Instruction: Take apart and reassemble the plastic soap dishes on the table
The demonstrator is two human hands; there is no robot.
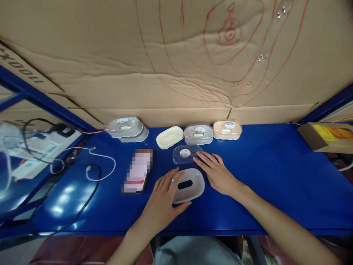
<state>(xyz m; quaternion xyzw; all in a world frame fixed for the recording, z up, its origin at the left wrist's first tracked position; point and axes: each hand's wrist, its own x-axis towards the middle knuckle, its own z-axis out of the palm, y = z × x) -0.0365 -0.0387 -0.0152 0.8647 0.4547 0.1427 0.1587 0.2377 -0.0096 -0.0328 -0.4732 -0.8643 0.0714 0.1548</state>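
Note:
In front of me on the blue table lies a pale grey oval soap dish (pixel 197 186) with a dark slot in its bottom. My left hand (pixel 164 195) grips its left end, the thumb along the near rim and the fingers by the far rim. Just beyond it rests a clear plastic lid (pixel 180 156) with a round white sticker. My right hand (pixel 216 171) is open, fingers stretched out, with its fingertips on the lid's right edge.
Along the back stand a stack of grey lidded boxes (pixel 127 129), a cream oval tray (pixel 169 137), a grey lidded box (pixel 198 134) and a peach one (pixel 227 130). A phone (pixel 138 171) lies left, near cables (pixel 100 180). A cardboard box (pixel 325 138) is at the right.

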